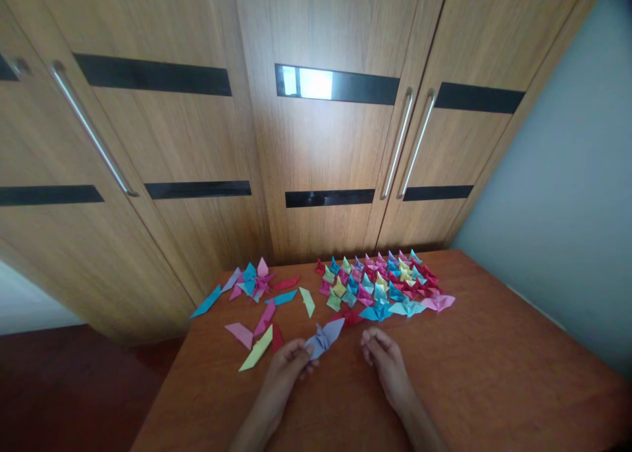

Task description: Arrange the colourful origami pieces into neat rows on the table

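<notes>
Holding a lavender paper bird (324,338) by the near wing in the left hand (291,360), with fingers (310,368) pinched narrow on the paper. Placed over the front middle of the desk (474,373), with the far wing pointing away and to the right; cannot tell whether touching the wood. Curling the right hand (388,358) loosely just to the right of the bird, apart from the paper, with fingers drawn together. Seeing rows of small paper birds (365,283) packed close toward the back, in pink, blue, green, yellow and red. Finding a blue bird (378,312), a pale teal bird (407,308) and a pink bird (438,301) along the front of those rows, and a red bird (351,316) partly hidden behind the lavender one. Noting flat folded papers (240,334) scattered to the left, including a pale yellow strip (257,351) near the left hand, and a pink-and-blue heap (253,281) farther back. Facing wooden wardrobe doors (326,146) with black bands (153,75) and silver handles (417,144), beyond the desk.
</notes>
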The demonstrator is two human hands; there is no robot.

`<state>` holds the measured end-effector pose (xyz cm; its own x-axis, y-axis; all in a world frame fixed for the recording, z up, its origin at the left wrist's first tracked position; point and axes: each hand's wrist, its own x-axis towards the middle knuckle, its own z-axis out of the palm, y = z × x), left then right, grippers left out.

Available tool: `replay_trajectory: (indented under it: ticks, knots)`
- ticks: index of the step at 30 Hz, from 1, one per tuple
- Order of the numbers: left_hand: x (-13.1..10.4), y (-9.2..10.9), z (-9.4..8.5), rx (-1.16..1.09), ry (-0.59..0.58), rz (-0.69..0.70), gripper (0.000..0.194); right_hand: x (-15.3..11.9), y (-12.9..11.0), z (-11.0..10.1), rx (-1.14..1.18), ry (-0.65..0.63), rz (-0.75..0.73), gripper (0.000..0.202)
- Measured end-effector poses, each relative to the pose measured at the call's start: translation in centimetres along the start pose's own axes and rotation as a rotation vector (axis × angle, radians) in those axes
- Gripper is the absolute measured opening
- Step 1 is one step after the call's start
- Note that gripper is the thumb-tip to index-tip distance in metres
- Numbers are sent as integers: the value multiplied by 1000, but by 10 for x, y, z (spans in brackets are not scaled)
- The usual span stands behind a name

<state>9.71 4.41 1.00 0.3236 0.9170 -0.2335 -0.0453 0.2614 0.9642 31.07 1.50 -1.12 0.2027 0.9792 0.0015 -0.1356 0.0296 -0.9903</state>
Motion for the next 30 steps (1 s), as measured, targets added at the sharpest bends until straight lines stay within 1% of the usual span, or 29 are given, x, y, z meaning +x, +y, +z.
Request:
replay_trajectory:
  ticks: [2, 6, 9, 13, 18, 23, 26, 28, 30]
  knots:
    - [1, -1, 1, 62, 16, 10, 37, -2, 1, 5, -134, 5, -70, 33]
    - [1, -1, 4, 158, 4, 40, 40, -10, 2, 21, -397, -85, -178, 24]
    - [1, -1, 6, 208, -22, 83, 39, -16, 2, 29, -523, -119, -232, 16]
    - [3, -6, 6, 253, -69, 132, 38, -18, 2, 28, -596, -111, -287, 16]
    - [3, -11, 6, 293, -103, 172, 37, -21, 2, 25, -608, -136, -294, 16]
    - [0, -9, 8, 330, -120, 178, 35, -21, 5, 26, -676, -68, -308, 22]
    - [0, -9, 9, 352, -128, 171, 32, -18, 7, 23, -673, -22, -313, 23]
    - [-1, -9, 9, 356, -127, 152, 30, -17, 6, 17, -673, 26, -311, 24]
    - [-1, -8, 10, 349, -123, 142, 30, -17, 5, 6, -696, 101, -313, 26]
